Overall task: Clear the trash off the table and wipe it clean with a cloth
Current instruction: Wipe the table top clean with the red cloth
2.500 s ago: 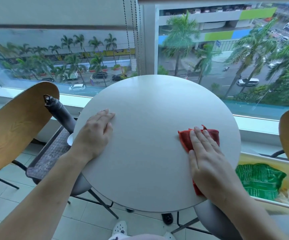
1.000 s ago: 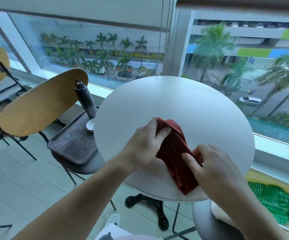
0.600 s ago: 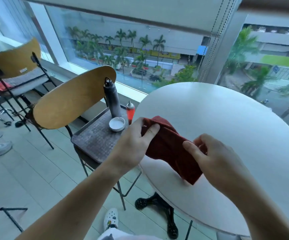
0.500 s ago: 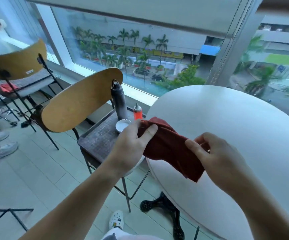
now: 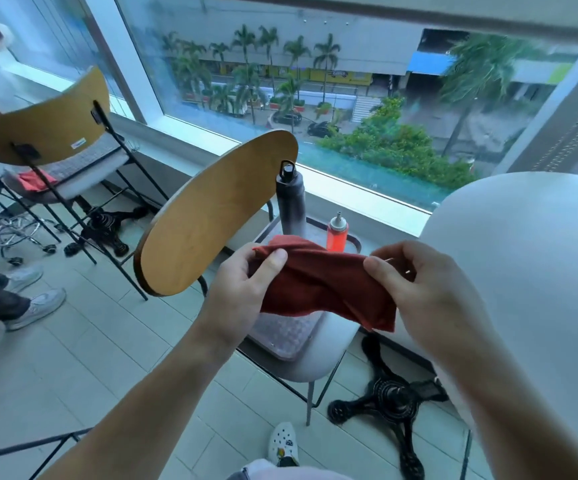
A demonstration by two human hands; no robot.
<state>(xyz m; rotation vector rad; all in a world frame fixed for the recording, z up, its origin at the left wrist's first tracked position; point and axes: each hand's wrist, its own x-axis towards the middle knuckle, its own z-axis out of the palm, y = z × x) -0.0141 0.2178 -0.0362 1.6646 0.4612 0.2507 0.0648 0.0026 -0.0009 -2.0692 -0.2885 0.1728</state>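
- The round white tabletop (image 5: 530, 271) is sitting at the right, by the window (image 5: 280, 81), on a black cast base (image 5: 389, 400).
- A chair (image 5: 211, 216) with a curved wooden back is standing just left of it, its padded seat partly hidden behind the cloth.
- A second chair (image 5: 38, 133) is standing well apart, farther left, with something red lying on its seat.
- The red cloth (image 5: 322, 282) is hanging in the air between both hands, above the near chair's seat and off the tabletop's left edge.
- The left hand (image 5: 242, 289) is gripping the cloth's left end, thumb on top.
- The right hand (image 5: 429, 292) is pinching its right end, with the fingers (image 5: 384, 278) curled.
- A dark bottle (image 5: 291, 202) is standing upright on the seat.
- A small red squeeze bottle (image 5: 338, 235) is standing just beside it.
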